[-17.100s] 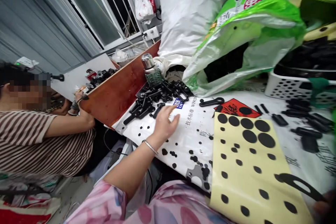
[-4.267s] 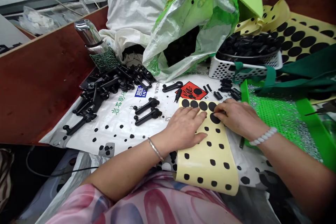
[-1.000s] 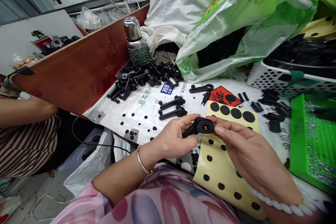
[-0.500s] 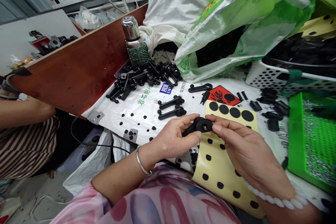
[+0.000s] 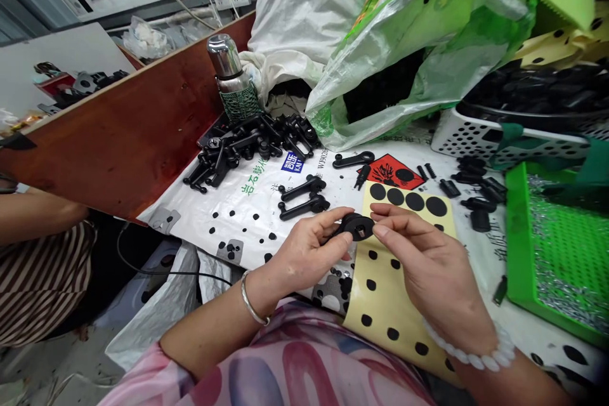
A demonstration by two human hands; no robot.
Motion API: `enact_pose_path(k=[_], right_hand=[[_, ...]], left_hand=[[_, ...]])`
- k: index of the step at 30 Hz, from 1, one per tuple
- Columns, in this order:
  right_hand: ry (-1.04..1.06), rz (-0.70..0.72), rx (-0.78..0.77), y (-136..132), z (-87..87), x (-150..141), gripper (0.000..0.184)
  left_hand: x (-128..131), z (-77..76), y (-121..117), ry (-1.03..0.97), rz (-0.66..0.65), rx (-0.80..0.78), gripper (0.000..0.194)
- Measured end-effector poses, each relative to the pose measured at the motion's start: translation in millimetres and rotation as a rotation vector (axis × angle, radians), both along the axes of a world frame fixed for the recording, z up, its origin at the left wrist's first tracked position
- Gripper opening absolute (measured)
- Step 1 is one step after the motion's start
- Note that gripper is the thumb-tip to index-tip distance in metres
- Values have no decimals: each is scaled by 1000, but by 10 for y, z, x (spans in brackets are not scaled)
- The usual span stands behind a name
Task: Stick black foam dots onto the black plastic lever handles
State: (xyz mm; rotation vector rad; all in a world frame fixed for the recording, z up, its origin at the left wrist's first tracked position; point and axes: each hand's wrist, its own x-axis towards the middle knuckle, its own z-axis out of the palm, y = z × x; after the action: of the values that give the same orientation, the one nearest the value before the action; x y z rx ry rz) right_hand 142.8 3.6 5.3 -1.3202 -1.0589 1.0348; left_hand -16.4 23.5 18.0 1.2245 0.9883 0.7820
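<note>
My left hand (image 5: 309, 247) and my right hand (image 5: 421, 263) pinch one black plastic lever part (image 5: 354, 227) between them, just above a pale yellow sticker sheet (image 5: 404, 304) dotted with black round pads. The fingers of both hands are closed on the part's round end, which has a square hole. Two finished black levers (image 5: 302, 198) lie side by side on the printed white sack (image 5: 247, 203) just beyond my left hand. A heap of black levers (image 5: 247, 143) sits further back.
A steel flask (image 5: 228, 76) stands against a brown board (image 5: 118, 133). Behind are a white sack (image 5: 314, 6) and a green bag (image 5: 428, 32). A white basket (image 5: 476, 136) of black parts and a green tray (image 5: 556, 247) are right. A person in stripes (image 5: 38, 279) sits left.
My hands and the lever part have stayed together. The part's round end has tilted a little between my fingertips. The view has shifted slightly to the right.
</note>
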Motion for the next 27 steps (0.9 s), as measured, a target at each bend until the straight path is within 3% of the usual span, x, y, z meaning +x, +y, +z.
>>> enact_pose_path(k=[9,12,16,20,27], right_hand=[[-429,-93,296,-57,-47,-30,10],[-574,-133,295,-62,-38,-6,12],[-294,-32,96,-60,-9,11,36],[-116,141,7,-57,8,-19,27],[52,219,-42,-106,-104,-16,26]], left_hand=[[18,6,-36,-13,28,-30,49],[29,-18,-47,-28,47,-22,47],[62,-39,-96,-31,40,-20,44],[84,-69,-136,-62,9,-29,40],[1,-126,-137,-101,18,-107,46]])
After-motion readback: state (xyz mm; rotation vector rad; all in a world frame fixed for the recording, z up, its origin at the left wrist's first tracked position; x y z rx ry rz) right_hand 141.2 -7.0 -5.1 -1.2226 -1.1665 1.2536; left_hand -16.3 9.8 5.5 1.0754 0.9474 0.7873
